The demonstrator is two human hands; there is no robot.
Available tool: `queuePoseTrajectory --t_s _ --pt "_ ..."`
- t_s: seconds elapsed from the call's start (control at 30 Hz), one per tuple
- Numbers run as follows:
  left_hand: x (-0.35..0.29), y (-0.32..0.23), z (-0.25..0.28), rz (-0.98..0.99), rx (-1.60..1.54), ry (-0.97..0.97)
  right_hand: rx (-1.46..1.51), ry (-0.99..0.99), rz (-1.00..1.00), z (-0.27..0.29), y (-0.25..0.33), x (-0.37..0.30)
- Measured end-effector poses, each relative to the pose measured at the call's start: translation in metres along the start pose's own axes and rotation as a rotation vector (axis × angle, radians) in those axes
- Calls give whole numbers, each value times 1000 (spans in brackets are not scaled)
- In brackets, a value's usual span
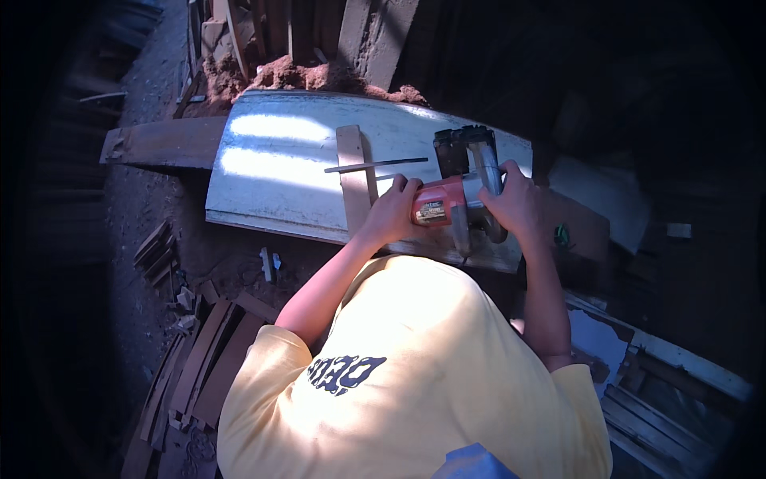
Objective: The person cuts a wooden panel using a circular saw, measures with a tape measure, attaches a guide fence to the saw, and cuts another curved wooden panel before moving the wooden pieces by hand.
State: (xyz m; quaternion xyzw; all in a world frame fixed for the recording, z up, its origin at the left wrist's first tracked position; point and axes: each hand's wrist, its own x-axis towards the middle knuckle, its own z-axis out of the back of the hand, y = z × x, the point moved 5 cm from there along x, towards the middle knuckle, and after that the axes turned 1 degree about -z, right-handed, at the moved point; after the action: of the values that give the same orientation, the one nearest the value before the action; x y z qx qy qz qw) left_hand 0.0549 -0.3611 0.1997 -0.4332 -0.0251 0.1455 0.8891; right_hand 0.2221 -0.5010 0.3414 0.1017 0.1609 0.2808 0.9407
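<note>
Both hands on a red and grey handheld power saw (456, 191) sitting on a white painted board (279, 160) that lies flat across the work area. Left hand (392, 211) curled around the red motor end of the saw, fingers wrapped closed, thumb side up; knuckles face the camera, so fingertip contact underneath is hidden. Right hand (517, 203) closed over the grey handle on the saw's right side, fingers folded down around it; can't tell trigger contact. Saw is near the board's right end, close to the near edge, its black upper part pointing away from the person. Just left of the saw a narrow wooden strip (354, 180) lies lengthwise toward the person, crossed by a thin dark metal rod (375, 166); left hand is just beside the strip's near end, touching or nearly so, unclear. Loose wood offcuts (199, 359) lie on the dirt ground at lower left, well apart from the hands. Person wears a yellow shirt (415, 375).
</note>
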Motion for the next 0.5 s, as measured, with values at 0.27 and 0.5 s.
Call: queuePoseTrajectory --t_s 0.27,0.5 --pt "-8 -56 24 -374 142 82 525 -525 -94 -55 -78 -146" --pt "-37 -36 0 -554 281 -132 219 -659 -84 -87 -73 -186"
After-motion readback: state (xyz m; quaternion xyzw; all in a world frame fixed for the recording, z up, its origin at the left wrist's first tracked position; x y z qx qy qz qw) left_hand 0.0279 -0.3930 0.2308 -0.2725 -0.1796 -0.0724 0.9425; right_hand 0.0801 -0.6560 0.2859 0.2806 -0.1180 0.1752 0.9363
